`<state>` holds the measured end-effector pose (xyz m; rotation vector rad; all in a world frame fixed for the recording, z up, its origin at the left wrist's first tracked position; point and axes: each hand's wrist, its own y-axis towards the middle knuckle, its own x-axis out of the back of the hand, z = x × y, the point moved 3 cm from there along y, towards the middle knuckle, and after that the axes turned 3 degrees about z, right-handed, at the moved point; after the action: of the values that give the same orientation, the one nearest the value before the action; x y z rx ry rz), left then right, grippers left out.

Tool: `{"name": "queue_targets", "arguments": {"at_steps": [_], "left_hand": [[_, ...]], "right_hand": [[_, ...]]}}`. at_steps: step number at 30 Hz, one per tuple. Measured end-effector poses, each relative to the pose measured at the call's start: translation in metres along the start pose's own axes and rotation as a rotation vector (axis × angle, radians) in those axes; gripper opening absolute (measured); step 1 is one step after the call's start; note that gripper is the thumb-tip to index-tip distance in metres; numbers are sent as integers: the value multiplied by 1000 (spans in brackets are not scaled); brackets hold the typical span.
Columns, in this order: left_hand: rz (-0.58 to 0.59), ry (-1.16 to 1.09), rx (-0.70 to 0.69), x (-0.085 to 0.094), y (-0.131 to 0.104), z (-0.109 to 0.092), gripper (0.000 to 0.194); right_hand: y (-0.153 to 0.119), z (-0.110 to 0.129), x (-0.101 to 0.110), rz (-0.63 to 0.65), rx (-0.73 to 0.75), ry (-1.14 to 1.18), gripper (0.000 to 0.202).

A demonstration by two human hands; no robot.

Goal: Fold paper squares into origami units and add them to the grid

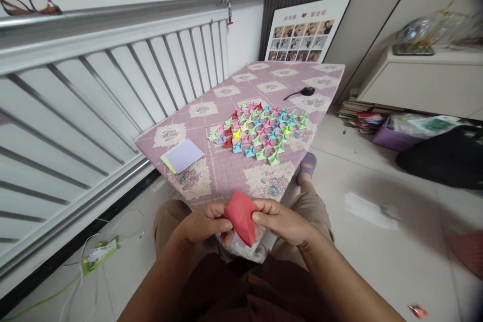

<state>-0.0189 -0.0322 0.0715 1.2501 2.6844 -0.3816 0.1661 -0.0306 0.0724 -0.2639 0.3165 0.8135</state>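
A partly folded sheet of red paper (241,215) is held above the near edge of the table, close to my lap. My left hand (211,224) pinches its left side between thumb and fingers. On the opposite side my right hand (277,219) grips the paper, thumb on top. Beyond them, many small folded paper pieces (260,131) in green, pink, blue, red and yellow stand in rows on the tablecloth. To the left lies a stack of square paper (183,155), lilac on top with a yellow edge showing beneath.
The table (211,181) wears a pink floral cloth. A black round object (307,91) with a thin tail lies farther back. White railing (132,80) runs along the left. A power strip (101,255) with cables is on the floor, and a purple bin (392,133) stands right.
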Motion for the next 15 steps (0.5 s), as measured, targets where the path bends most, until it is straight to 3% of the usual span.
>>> {"name": "queue_targets", "arguments": {"at_steps": [6, 15], "left_hand": [[0, 44, 2, -1, 0, -8, 41], [35, 150, 27, -2, -3, -19, 39]], "right_hand": [[-1, -7, 3, 20, -6, 44, 42], [1, 3, -6, 259, -62, -19, 43]]}}
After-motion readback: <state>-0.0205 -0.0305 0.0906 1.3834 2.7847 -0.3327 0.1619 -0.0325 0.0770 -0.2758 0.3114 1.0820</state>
